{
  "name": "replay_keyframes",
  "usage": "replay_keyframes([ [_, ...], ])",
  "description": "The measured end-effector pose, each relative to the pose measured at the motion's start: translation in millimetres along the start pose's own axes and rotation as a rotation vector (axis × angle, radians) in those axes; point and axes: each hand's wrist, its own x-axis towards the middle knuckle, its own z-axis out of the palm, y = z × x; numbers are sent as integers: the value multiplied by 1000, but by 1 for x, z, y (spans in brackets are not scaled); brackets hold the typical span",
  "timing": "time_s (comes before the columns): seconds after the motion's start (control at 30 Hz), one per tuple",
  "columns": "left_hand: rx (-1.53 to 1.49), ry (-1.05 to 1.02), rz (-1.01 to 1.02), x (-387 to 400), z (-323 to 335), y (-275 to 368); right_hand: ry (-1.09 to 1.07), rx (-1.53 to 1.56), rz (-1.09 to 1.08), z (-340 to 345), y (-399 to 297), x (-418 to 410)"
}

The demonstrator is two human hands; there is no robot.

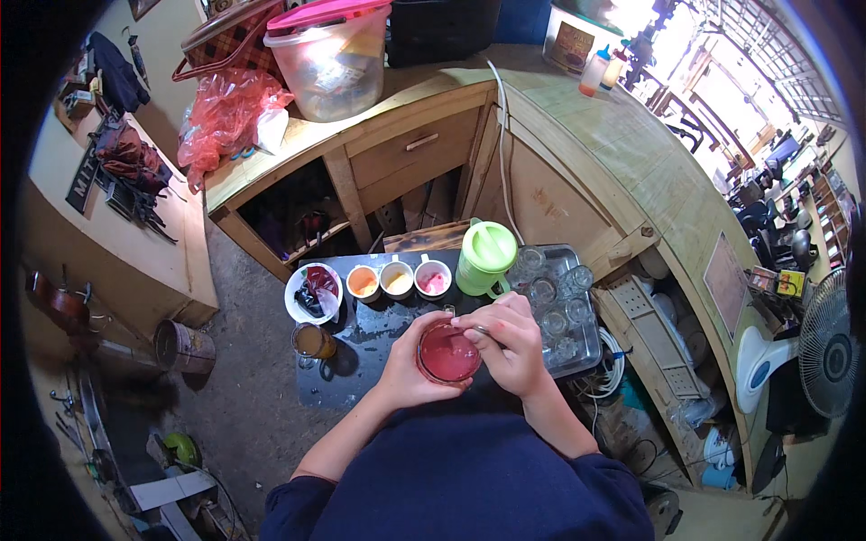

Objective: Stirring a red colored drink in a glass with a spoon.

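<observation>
My left hand (pixel 411 355) is wrapped around a glass of red drink (pixel 449 355) near my body. A metal spoon (pixel 482 330), dipping into the glass, is in the fingers of my right hand (pixel 509 343). Beyond them on the dark table (pixel 379 338) are a light green lidded pitcher (pixel 484 260) and white cups holding orange (pixel 363 283), pale yellow (pixel 397 278) and pink (pixel 433 278) contents. To their left is a white bowl (pixel 292 304) with plastic packets, and nearer me a glass mug of brown drink (pixel 314 341).
A metal tray (pixel 587 351) with several upturned glasses (pixel 542 291) sits at the table's right. A wooden counter (pixel 433 78) curves around the far and right sides, bearing a plastic tub (pixel 331 67). A white cable (pixel 502 142) hangs down its front. At right is a fan (pixel 829 345).
</observation>
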Motion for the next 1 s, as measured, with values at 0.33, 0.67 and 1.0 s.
replay_keyframes([
  [0.33, -17, -36, -46, -2, -1, -1, 45, 1, -33, 2, 0, 2],
  [0.67, -20, -39, -50, -2, 0, -1, 47, 105, -20, 1, 6, 1],
  [1.0, 31, -3, -2, 0, -1, -1, -27, 43, -15, 1, 4, 5],
])
